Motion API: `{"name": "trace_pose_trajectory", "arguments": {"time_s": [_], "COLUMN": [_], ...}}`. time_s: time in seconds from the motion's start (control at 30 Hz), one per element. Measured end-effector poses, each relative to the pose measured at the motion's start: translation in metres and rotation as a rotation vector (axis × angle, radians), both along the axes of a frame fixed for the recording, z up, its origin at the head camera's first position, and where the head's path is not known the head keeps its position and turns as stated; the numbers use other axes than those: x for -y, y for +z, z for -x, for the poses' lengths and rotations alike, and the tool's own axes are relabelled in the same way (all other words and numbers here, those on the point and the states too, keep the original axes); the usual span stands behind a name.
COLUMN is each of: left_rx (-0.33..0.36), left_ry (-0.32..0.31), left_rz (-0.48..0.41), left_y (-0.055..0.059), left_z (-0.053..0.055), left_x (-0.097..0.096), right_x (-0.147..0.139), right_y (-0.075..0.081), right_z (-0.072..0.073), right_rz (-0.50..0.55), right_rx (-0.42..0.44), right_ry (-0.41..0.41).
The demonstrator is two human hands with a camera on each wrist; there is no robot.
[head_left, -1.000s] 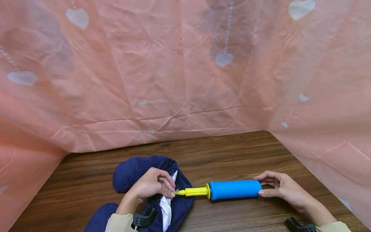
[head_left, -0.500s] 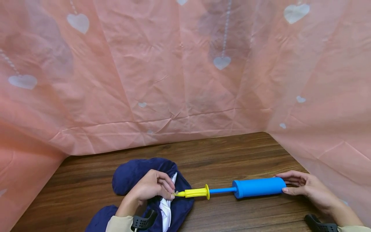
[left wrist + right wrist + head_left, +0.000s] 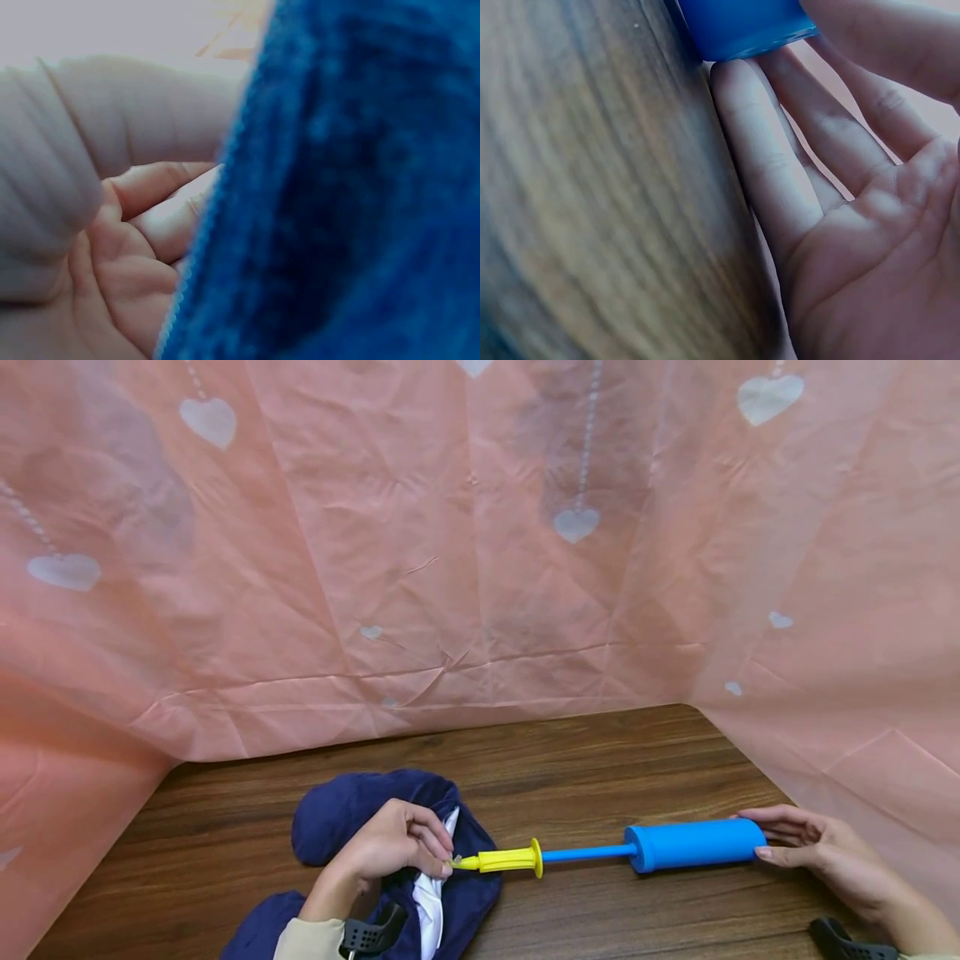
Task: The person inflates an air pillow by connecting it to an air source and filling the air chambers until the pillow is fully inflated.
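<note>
A blue and yellow hand pump [image 3: 697,846] lies across the tabletop with its thin blue rod drawn out. Thumb and fingertips of my right hand [image 3: 832,852] pinch the barrel's far end; in the right wrist view the fingertips meet the blue end [image 3: 750,26]. At the other end, my left hand [image 3: 393,843] pinches a small clear valve at the tip of the yellow nozzle [image 3: 510,860]. Under that hand lies a navy U-shaped neck pillow [image 3: 352,806], its cover parted over a white inner part [image 3: 429,910]. Navy fabric [image 3: 360,180] with a zipper edge hides the left fingertips in the left wrist view.
The dark wooden table [image 3: 585,760] is enclosed by a pink curtain [image 3: 450,568] with pale hearts at the back and both sides. The right hand is close to the right-hand curtain. Black wrist devices [image 3: 373,929] sit on both wrists.
My right hand has pulled the blue barrel to the right, away from the yellow nozzle, baring the blue rod. The left hand and the neck pillow have stayed in place.
</note>
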State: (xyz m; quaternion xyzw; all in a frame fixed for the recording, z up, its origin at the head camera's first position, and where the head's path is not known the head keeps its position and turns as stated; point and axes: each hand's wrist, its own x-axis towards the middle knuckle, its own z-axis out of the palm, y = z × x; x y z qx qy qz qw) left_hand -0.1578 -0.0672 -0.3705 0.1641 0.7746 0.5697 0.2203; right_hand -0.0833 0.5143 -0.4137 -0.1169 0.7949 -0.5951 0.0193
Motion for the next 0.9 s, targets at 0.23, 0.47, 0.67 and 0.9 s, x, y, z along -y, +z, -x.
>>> {"name": "trace_pose_trajectory", "arguments": {"time_s": [0.23,0.47,0.67,0.9], "left_rx": [-0.014,-0.007,-0.003,-0.003], "left_ry": [-0.003,0.005,-0.001,-0.002], "left_rz": [-0.009,-0.005,-0.02,-0.003], "left_y": [-0.003,-0.004,-0.002,0.001], "left_z": [0.001,0.002,0.0,-0.001], "left_x": [-0.001,-0.001,-0.002,-0.001], "right_x": [0.003,0.018,0.031,0.05], "right_y": [-0.001,-0.001,0.0,0.001], "right_z": [0.002,0.008,0.011,0.015], "right_rz": [0.011,-0.006,-0.009,-0.03], "right_rx": [0.037,0.061,0.067,0.064], "right_ry": [0.024,0.072,0.105,0.132]}}
